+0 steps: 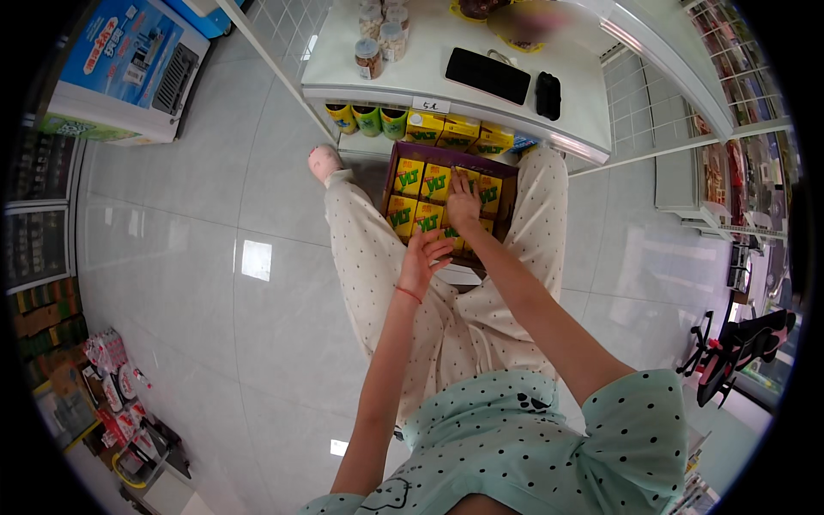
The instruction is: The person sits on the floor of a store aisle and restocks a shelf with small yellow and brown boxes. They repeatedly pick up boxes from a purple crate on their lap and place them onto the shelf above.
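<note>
A dark purple cardboard case (457, 156) stands between my spread legs, packed with several yellow cartons (408, 178) with green lettering. Flat on top of the right-hand cartons lies my right hand (464, 203), its fingers stretched toward the far side of the case. My left hand (424, 260) is at the near edge, palm partly turned up. Its fingers are spread and loosely bent by the near row of cartons. Neither hand appears to grip a carton. The cartons under my right hand are partly covered.
Just beyond the case is a white shelf unit (386, 92). Its lower level holds yellow boxes (459, 130) and green cans (368, 120). On top are jars (368, 58), a black phone-like slab (487, 75) and a small black case (548, 95). A chest freezer (129, 77) stands far left.
</note>
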Demonstrator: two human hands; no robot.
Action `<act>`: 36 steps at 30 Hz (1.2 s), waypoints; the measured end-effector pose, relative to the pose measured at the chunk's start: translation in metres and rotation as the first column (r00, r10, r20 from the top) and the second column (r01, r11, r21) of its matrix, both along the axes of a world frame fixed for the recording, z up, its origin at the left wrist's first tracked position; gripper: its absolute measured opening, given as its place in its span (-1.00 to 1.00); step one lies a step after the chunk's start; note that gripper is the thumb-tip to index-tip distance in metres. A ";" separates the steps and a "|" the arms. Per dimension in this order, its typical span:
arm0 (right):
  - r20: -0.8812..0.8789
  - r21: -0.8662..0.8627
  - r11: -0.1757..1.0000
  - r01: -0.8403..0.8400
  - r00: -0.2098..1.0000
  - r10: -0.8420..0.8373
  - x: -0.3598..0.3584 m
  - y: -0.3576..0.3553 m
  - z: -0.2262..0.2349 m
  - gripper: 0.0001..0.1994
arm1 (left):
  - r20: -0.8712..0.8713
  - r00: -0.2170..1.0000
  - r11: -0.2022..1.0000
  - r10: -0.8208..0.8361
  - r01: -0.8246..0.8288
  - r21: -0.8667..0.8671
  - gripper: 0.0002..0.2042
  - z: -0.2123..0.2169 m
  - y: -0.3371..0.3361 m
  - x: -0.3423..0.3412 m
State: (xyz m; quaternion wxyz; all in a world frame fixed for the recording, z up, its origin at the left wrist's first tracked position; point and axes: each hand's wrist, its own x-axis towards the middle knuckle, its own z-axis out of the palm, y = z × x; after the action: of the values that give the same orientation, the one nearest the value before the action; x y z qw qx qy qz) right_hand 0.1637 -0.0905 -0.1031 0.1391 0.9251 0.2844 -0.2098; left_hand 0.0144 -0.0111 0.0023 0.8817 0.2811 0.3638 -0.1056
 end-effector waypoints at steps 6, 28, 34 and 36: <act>0.023 -0.008 0.998 -0.068 0.997 0.068 0.015 0.004 -0.004 -0.71 | 0.001 1.000 1.000 -0.015 0.015 0.013 -0.47 -0.001 0.000 0.000; -0.387 -0.013 0.951 -0.309 0.879 0.280 0.020 0.002 -0.003 -0.17 | -0.023 0.999 1.000 -0.023 0.024 0.018 -0.50 0.009 0.002 0.000; -0.316 -0.142 0.906 -0.398 0.886 0.340 0.009 -0.002 -0.006 -0.10 | -0.023 1.000 1.000 -0.016 0.016 -0.002 -0.50 0.003 0.002 -0.003; -0.325 -0.144 0.917 -0.373 0.893 0.312 -0.003 -0.009 0.007 -0.10 | -0.033 0.999 1.000 -0.017 0.018 0.015 -0.50 0.006 0.002 -0.002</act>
State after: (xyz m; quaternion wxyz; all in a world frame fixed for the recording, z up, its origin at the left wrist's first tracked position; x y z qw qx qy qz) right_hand 0.1610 -0.0990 -0.0957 0.2232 0.7992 0.4383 -0.3455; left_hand 0.0128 -0.0092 0.0084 0.8726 0.2891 0.3764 -0.1151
